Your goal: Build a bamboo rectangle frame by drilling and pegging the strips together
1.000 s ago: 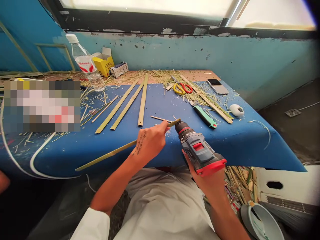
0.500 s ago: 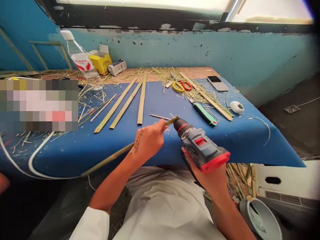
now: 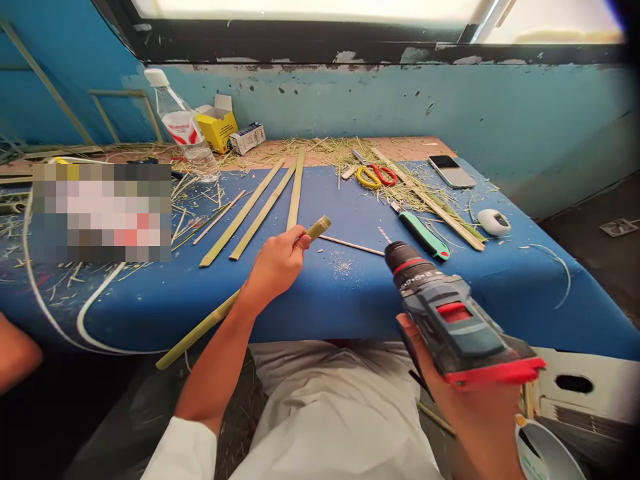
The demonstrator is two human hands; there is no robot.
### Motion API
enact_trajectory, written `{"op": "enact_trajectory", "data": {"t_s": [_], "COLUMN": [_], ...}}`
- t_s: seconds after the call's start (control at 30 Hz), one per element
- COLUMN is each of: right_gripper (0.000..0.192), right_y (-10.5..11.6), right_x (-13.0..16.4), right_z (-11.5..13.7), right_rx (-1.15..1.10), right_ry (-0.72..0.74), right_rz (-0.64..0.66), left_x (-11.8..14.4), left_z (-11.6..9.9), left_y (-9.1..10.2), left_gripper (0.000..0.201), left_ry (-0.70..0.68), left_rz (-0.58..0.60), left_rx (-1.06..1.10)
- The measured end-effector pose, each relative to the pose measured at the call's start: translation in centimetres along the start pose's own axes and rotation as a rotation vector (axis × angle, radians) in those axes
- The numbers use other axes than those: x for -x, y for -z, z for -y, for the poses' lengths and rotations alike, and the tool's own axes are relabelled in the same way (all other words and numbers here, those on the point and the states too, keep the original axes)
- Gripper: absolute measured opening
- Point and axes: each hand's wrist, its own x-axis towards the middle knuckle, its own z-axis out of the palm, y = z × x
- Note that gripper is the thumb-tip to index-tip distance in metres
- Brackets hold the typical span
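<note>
My left hand is closed around a bamboo strip, whose short end sticks out past the thumb and whose long end runs back under my forearm. In my right hand is a cordless drill, its bit pointing up and away, apart from the strip. A thin stick and a patch of pale shavings lie on the blue table cover between the hands. Beyond the left hand are three flat bamboo strips side by side.
A green utility knife, red-and-yellow scissors, a phone and a white rounded object lie at the right. A water bottle and a yellow box stand at the back. Another person's arm shows at left.
The drill has pulled back to the right and toward me, off the strip's end, baring its bit. My left hand has moved left with the strip.
</note>
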Motion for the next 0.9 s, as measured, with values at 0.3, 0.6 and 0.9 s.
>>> {"op": "enact_trajectory", "data": {"t_s": [0.3,0.6,0.9], "right_gripper": [0.048,0.061,0.047], "right_y": [0.1,-0.4,-0.5], "right_x": [-6.9,-11.6,-11.7], "right_z": [-4.8,-8.1,-9.4], "right_rx": [0.347,0.016,-0.071], "right_ry": [-0.065,-0.444,-0.455], "right_rz": [0.039,0.256,0.232], "left_x": [-1.4,-2.0,-2.8], "left_z": [1.9,4.8,4.2], "left_y": [2.4,0.2,-0.3], "left_gripper": [0.032,0.036,0.036], "left_ry": [-0.015,0.046,0.093], "left_rz": [0.120,-0.143,-0.111], "left_rx": [-0.195,-0.655,-0.689]}}
